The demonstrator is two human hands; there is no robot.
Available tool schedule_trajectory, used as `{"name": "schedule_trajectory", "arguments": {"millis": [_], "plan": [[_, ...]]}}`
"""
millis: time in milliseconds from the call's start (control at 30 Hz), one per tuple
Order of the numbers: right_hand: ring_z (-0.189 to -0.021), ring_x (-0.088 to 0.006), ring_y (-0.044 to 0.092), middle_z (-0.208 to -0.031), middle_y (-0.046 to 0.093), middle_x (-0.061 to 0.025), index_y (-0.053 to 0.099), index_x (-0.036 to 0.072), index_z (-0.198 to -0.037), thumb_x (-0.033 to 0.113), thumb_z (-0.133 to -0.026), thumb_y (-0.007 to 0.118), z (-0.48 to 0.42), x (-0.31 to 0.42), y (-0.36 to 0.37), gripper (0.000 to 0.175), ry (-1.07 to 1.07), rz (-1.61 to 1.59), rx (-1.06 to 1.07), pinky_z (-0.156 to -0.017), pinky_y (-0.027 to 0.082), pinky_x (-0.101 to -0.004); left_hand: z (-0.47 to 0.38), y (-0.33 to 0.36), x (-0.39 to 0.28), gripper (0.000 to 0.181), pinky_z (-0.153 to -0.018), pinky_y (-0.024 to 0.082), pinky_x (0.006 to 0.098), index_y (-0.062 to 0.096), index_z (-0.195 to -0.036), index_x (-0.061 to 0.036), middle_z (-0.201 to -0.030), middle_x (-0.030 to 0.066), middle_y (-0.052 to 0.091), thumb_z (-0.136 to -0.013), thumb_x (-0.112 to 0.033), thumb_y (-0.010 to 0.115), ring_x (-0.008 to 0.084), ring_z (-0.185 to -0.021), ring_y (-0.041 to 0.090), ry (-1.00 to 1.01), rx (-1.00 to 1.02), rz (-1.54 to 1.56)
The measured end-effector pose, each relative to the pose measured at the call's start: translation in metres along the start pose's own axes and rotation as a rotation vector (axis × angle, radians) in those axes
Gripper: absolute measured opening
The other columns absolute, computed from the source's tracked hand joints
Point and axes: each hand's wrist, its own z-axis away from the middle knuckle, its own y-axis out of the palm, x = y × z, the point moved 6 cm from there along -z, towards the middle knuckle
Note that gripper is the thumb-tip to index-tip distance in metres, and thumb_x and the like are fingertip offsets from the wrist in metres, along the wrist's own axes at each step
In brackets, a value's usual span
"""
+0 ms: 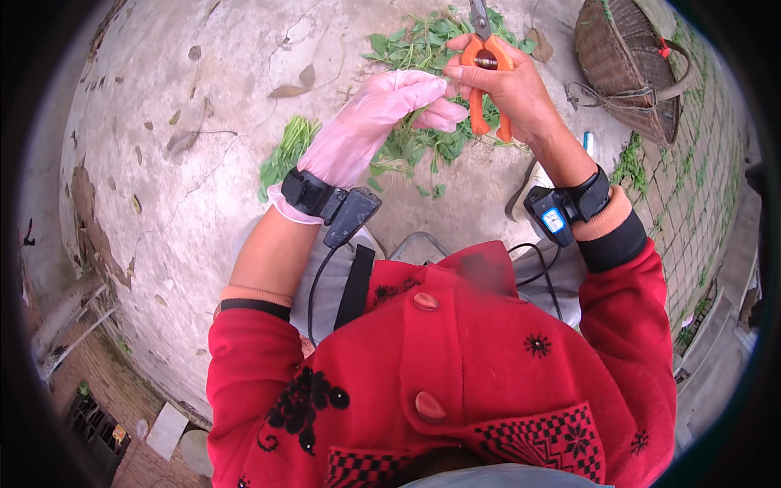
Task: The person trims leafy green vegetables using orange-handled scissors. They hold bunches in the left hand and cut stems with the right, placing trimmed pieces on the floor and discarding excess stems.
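Observation:
My left hand point(409, 100), in a thin pinkish plastic glove, has its fingers closed around green leafy stems point(406, 131) that hang below it. Close beside it, my bare right hand point(506, 82) holds orange-handled pruning shears point(478, 113), blades pointing away from me. The thumb and a fingertip of that hand come near the left fingers; whether they pinch a stem too is hard to see. Beneath both hands a loose heap of leafy greens point(421, 46) lies on the concrete. A neat bundle of greens point(290, 149) with aligned pale stems rests left of my gloved wrist.
A woven wicker basket point(616, 67) with a curved handle lies tipped at the upper right, by brick paving point(689, 201) with weeds. Dry leaves point(290, 91) dot the concrete ground point(213, 152). Black devices point(351, 213) with cables are strapped to both wrists. My shoe point(531, 195) is at right.

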Motion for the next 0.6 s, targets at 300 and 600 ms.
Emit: {"name": "schedule_trajectory", "arguments": {"millis": [300,600], "plan": [[-0.072,-0.0093,0.056,-0.083,0.057,-0.0013,0.054,0.001,-0.109,0.005,-0.081,0.063,-0.001,-0.001,-0.001,0.030,-0.065,0.115,0.064,-0.065,0.046,-0.0223,-0.001,-0.004,0.014,0.038,-0.078,0.046,0.0287,0.050,-0.115,0.0051,-0.103,0.0167,0.061,-0.091,-0.025,0.053,0.0184,-0.083,0.062,-0.007,0.025,0.138],[-0.063,-0.0065,0.052,-0.075,0.054,0.0014,0.057,0.001,-0.106,0.008,-0.082,0.064,-0.004,0.005,-0.016,0.026,-0.059,0.176,0.020,-0.055,0.043,-0.0198,-0.001,-0.029,-0.004,0.041,-0.091,0.039,0.0293,0.052,-0.121,-0.0032,-0.117,0.0073,0.057,-0.092,-0.033,0.049,0.0153,-0.108,0.053,0.218,-0.346,-0.315]]}}
